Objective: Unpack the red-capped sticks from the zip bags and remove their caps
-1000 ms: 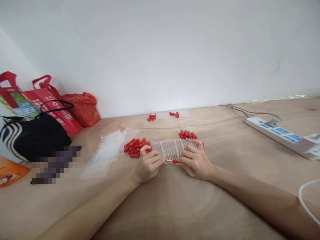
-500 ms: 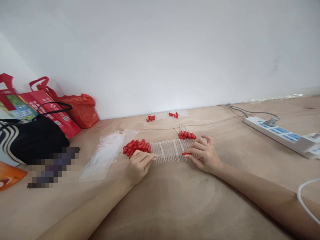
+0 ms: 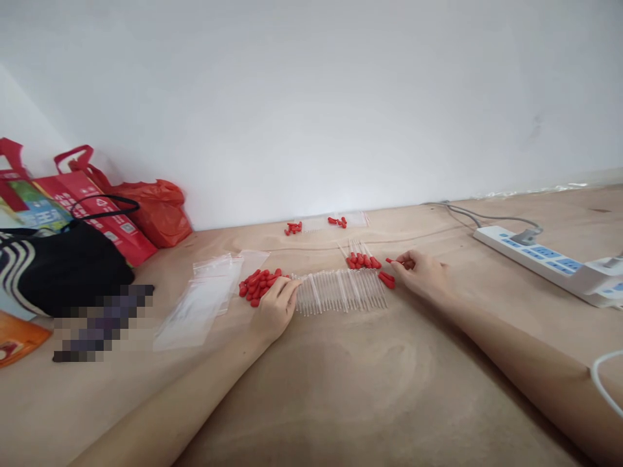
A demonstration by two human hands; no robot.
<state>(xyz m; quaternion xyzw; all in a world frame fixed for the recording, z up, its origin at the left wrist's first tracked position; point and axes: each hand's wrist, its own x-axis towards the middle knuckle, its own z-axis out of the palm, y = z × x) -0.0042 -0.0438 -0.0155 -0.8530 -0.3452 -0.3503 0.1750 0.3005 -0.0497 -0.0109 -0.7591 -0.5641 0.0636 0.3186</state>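
Note:
My right hand point(image 3: 422, 275) pinches a small red rubber bulb point(image 3: 390, 261) between thumb and fingers, just right of the glass tubes. Beneath it lie a few loose red bulbs point(image 3: 387, 280). A row of clear thin glass tubes point(image 3: 335, 292) lies side by side on the table. At its left end my left hand point(image 3: 276, 310) is closed, fingertips together by the tubes; what they hold, if anything, I cannot make out. It partly covers a heap of red bulbs point(image 3: 256, 285). Behind the row are several droppers point(image 3: 363, 261), glass tubes with red bulbs fitted.
Clear zip bags point(image 3: 204, 305) lie left of the heap. Further back, a filled clear bag point(image 3: 314, 224) holds tubes and bulbs. A white power strip point(image 3: 535, 253) stands right. Red bags point(image 3: 153, 211), a black bag point(image 3: 73, 272) and a blurred dark item point(image 3: 107, 321) lie left.
My right hand has moved right, off the tube row, with a red bulb in its fingers, uncovering loose bulbs. My left hand has risen slightly; the tube lying crosswise at its fingertips no longer shows.

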